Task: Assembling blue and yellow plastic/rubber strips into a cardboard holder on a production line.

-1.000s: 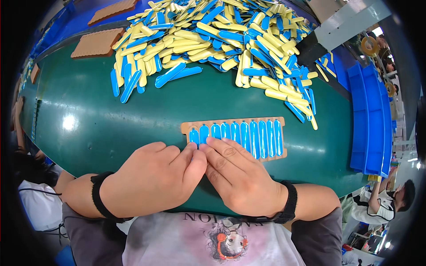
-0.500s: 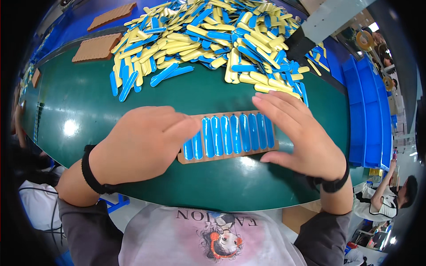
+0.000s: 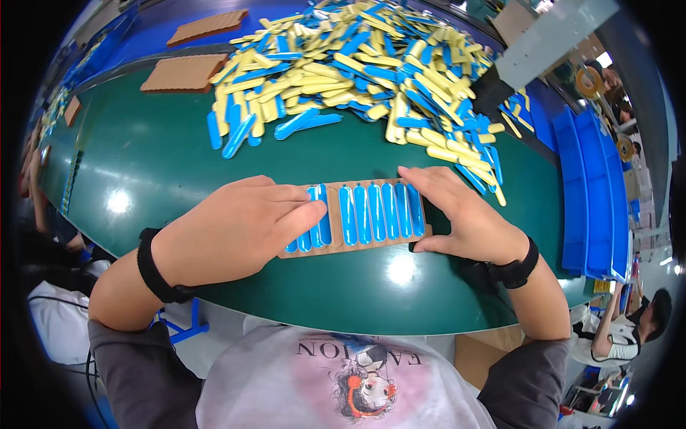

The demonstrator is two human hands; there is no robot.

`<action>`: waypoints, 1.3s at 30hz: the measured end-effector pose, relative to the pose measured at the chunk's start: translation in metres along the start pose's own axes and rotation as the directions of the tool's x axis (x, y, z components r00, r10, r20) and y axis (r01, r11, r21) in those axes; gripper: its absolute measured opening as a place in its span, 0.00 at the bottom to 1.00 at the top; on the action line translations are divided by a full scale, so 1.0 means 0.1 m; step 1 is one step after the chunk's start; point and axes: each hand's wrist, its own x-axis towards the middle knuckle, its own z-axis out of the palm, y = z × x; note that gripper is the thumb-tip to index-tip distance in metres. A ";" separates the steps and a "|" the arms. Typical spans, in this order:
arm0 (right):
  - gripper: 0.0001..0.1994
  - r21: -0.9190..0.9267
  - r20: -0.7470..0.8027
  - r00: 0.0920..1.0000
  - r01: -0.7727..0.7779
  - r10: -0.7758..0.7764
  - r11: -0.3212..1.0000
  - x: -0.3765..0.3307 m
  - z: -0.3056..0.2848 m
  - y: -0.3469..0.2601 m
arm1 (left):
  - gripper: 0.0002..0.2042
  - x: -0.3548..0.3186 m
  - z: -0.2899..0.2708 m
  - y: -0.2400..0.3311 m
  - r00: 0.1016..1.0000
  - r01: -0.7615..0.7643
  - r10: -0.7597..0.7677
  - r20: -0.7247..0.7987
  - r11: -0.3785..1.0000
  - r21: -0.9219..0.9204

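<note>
A shallow brown tray [image 3: 330, 247] lies on the green table in front of me, with glossy blue strips [image 3: 375, 214] with rounded ends standing side by side in its grooves. Near its left part, one bare groove shows between the strips. My left hand [image 3: 246, 225] reaches over the left end, its thumb and fingers closed on a blue strip [image 3: 324, 227] beside that groove. Its fingers cover the tops of the neighbouring strips. With thumb at the near edge and fingertips at the far edge, my right hand [image 3: 475, 222] grips the tray's right end.
A large heap of blue and yellow strips [image 3: 329, 79] covers the far side of the table. More brown trays [image 3: 182, 74] lie at the far left. A grey metal post [image 3: 550, 46] stands behind the heap. Blue bins [image 3: 589, 193] line the right side, where another person [image 3: 629, 329] sits.
Both hands and the tray have shifted slightly left in view. My left fingers have moved further along the strips, and a bare groove now shows. My right hand has closed on the tray's end.
</note>
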 end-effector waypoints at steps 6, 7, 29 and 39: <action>0.50 -0.031 0.040 0.997 0.071 -0.069 0.997 0.27 0.05 -0.15 | 0.16 -0.28 0.02 -0.11 0.996 0.014 -0.008 -0.093 0.998 0.067; 0.50 -0.034 0.045 0.996 0.077 -0.075 0.996 0.31 0.06 -0.17 | 0.16 -0.33 0.03 -0.14 0.993 0.007 -0.004 -0.115 1.000 0.027; 0.48 -0.084 0.065 0.994 0.098 -0.093 0.992 0.50 0.15 -0.29 | 0.17 -0.47 -0.04 -0.17 0.988 -0.007 -0.002 -0.156 0.998 -0.055; 0.47 -0.078 0.054 0.992 0.118 -0.114 0.990 0.50 0.14 -0.27 | 0.13 -0.51 -0.03 -0.10 0.994 0.048 -0.052 -0.097 0.998 -0.039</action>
